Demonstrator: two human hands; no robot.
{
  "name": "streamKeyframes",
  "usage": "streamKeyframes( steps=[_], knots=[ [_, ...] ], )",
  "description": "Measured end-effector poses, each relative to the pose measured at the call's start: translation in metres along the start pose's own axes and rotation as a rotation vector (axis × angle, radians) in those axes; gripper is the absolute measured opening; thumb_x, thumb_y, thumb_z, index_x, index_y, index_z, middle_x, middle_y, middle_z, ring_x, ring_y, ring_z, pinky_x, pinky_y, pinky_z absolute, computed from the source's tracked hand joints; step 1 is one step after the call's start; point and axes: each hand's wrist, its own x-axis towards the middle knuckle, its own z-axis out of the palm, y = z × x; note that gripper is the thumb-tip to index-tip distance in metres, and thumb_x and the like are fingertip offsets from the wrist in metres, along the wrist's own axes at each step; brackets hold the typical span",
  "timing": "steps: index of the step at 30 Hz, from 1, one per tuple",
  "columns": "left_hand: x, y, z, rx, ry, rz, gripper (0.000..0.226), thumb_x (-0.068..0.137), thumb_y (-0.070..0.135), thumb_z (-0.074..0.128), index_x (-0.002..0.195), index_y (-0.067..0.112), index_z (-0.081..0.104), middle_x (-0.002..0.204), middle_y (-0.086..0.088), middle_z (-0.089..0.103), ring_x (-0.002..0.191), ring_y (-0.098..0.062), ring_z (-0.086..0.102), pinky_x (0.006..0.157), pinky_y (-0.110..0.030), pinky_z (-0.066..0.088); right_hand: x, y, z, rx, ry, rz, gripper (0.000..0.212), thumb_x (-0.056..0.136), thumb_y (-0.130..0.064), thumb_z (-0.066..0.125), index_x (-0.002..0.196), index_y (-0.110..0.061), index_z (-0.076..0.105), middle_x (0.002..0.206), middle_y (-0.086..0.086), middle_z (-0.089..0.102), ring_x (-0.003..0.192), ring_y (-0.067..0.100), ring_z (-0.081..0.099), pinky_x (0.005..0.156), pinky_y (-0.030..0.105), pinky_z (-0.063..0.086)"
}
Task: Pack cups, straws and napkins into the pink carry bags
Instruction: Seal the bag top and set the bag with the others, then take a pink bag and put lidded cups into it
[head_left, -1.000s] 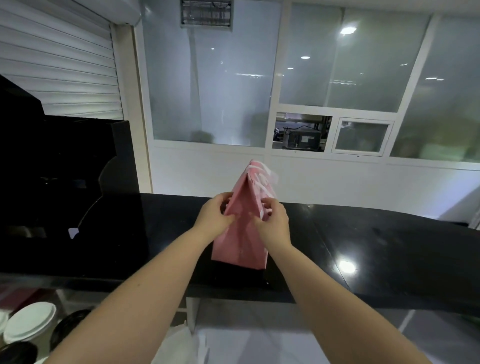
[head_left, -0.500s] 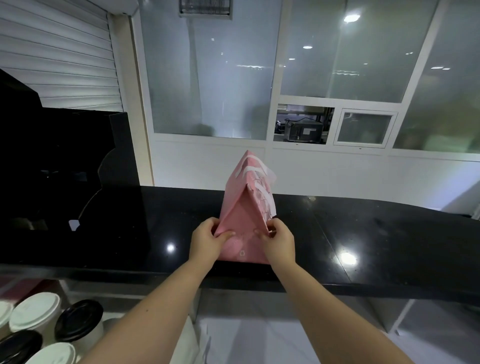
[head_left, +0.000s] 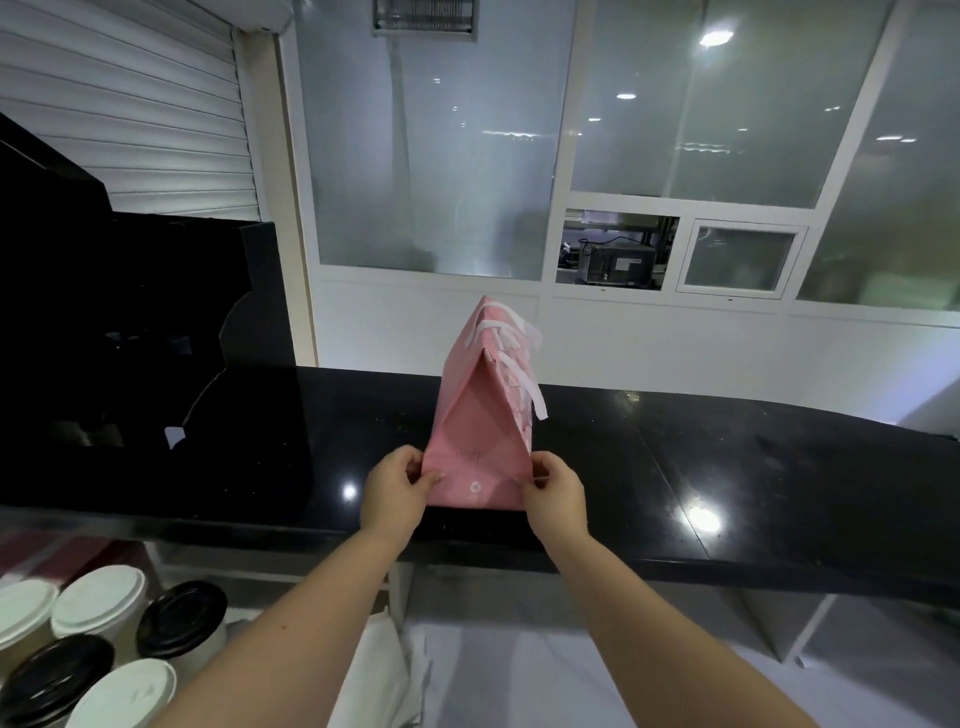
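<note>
Risk of pink bag (head_left: 478, 431), upright at centre frame near bench (head_left: 753, 467) edge, toppling floorward from uneven tug, with fingers (head_left: 408, 462) of left hand (head_left: 392, 499) and right hand (head_left: 558, 501) pinched on its lower corners.

The pink carry bag (head_left: 478, 431) is smooth matt paper, its handles (head_left: 519, 374) flat white paper strips. The black counter (head_left: 753, 467) is glossy, speckled polished stone. At 7 o'clock the cup lids (head_left: 98, 597) look like matt plastic; at 12 o'clock, frosted glass panes (head_left: 431, 156)
</note>
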Motion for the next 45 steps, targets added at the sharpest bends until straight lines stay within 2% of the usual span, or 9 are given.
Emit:
streamKeyframes(
  steps=[4,9,14,19,22,26,31,37,45],
  knots=[
    [0.016,-0.017,-0.037,0.045,0.093,-0.087,0.025,0.081,0.015,0.076,0.072,0.03,0.058,0.075,0.01,0.064,0.073,-0.014,0.063,0.068,-0.036,0.055,0.005,-0.023,0.038,0.012,-0.145,0.007,0.032,0.088,-0.005,0.053,0.087,-0.036,0.063,0.091,-0.014,0.066,0.084,0.006,0.063,0.064,0.018,0.048],
    [0.025,-0.04,-0.075,0.055,0.132,-0.122,0.023,0.083,0.006,0.071,0.084,0.028,0.063,0.078,0.015,0.062,0.083,-0.014,0.065,0.069,-0.02,0.045,0.004,-0.036,0.082,0.01,-0.163,0.0,0.024,0.086,-0.004,0.055,0.091,-0.027,0.062,0.091,-0.011,0.065,0.084,0.008,0.062,0.065,0.021,0.048],
    [0.019,-0.031,-0.085,-0.027,0.091,-0.126,0.023,0.082,0.011,0.074,0.099,0.026,0.066,0.084,0.014,0.064,0.085,-0.01,0.065,0.068,-0.015,0.046,-0.001,-0.036,0.084,0.018,-0.124,0.012,0.021,0.086,-0.006,0.059,0.088,-0.028,0.063,0.089,-0.01,0.065,0.084,0.01,0.063,0.068,0.023,0.051],
    [0.014,0.033,-0.094,0.055,0.161,0.236,0.028,0.081,0.024,0.074,0.103,0.037,0.061,0.099,0.018,0.058,0.091,0.0,0.057,0.079,-0.019,0.047,0.007,-0.061,0.034,-0.046,-0.081,-0.199,0.018,0.083,-0.017,0.073,0.09,-0.031,0.063,0.087,-0.014,0.065,0.081,0.003,0.062,0.071,0.018,0.05],
    [0.009,0.089,-0.079,0.26,0.064,0.495,0.026,0.086,0.025,0.066,0.109,0.034,0.06,0.109,0.014,0.056,0.105,-0.009,0.051,0.089,-0.026,0.042,0.01,-0.078,-0.024,-0.199,-0.088,-0.318,0.025,0.083,-0.013,0.072,0.097,-0.032,0.063,0.094,-0.016,0.064,0.088,0.002,0.061,0.082,0.021,0.051],
    [-0.014,0.14,-0.019,0.435,-0.153,0.653,0.036,0.086,0.035,0.062,0.12,0.034,0.055,0.122,0.007,0.057,0.114,-0.018,0.051,0.093,-0.036,0.041,-0.014,-0.069,-0.11,-0.525,0.002,-0.353,0.032,0.084,-0.019,0.07,0.114,-0.03,0.064,0.112,-0.01,0.064,0.104,0.008,0.057,0.088,0.026,0.047],
    [-0.076,0.166,0.079,0.471,-0.354,0.815,0.041,0.086,0.042,0.057,0.126,0.033,0.052,0.123,0.007,0.054,0.115,-0.019,0.047,0.094,-0.038,0.037,-0.088,-0.029,-0.199,-0.855,0.172,-0.215,0.032,0.086,-0.023,0.065,0.118,-0.027,0.063,0.119,-0.006,0.062,0.115,0.019,0.049,0.092,0.037,0.045],
    [-0.189,0.209,0.169,0.41,-0.573,1.056,0.048,0.082,0.044,0.055,0.128,0.031,0.052,0.12,0.004,0.054,0.113,-0.022,0.047,0.095,-0.039,0.033,-0.215,0.015,-0.289,-1.131,0.334,0.06,0.04,0.087,-0.028,0.064,0.126,-0.026,0.059,0.127,-0.004,0.059,0.12,0.023,0.047,0.096,0.032,0.039],
    [-0.394,0.249,0.191,0.185,-0.871,1.346,0.048,0.082,0.052,0.053,0.124,0.029,0.054,0.115,0.003,0.055,0.109,-0.023,0.046,0.088,-0.038,0.036,-0.435,0.064,-0.349,-1.141,0.409,0.432,0.042,0.091,-0.026,0.059,0.133,-0.027,0.052,0.133,-0.008,0.054,0.126,0.018,0.041,0.101,0.031,0.036]
  ],
)
